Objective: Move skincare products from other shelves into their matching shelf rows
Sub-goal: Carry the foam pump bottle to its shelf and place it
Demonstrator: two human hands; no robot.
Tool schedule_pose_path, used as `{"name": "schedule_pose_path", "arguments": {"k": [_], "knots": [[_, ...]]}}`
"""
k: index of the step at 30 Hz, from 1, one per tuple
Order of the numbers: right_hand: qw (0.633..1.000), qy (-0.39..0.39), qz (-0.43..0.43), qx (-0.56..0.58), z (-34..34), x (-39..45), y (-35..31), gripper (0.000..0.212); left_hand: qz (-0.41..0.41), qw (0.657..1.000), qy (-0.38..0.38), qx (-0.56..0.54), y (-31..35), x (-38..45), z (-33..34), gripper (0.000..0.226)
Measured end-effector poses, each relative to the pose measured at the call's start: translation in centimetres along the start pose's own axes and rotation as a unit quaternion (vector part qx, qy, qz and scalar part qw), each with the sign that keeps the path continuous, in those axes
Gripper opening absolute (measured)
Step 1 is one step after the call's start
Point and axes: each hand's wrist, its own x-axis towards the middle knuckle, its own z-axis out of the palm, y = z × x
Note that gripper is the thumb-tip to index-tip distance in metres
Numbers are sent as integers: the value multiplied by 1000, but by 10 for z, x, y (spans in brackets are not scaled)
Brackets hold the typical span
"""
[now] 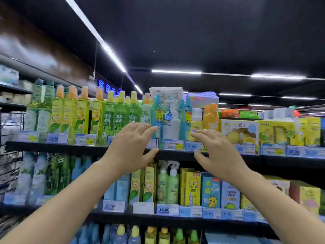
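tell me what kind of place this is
Most likely a shop aisle, probably a supermarket's skincare section: rows of bottles on a dark shelf, price tags along the shelf edges, and boxed products on the row below.

Dark shop ceiling (pixel 228 32), long white strip lights (pixel 112 55), black shelving (pixel 52 147)
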Motion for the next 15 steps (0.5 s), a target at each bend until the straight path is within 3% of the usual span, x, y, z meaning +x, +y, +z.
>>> {"name": "schedule_pose_path", "arguments": {"k": [6, 15], "knots": [[999, -10, 34, 22, 47, 22, -6, 51, 2, 999, -30, -32, -23, 11, 62, 60], [998, 19, 50, 20, 78, 73, 0, 57, 5, 999, 8, -51, -26, 14, 111, 57]]}}
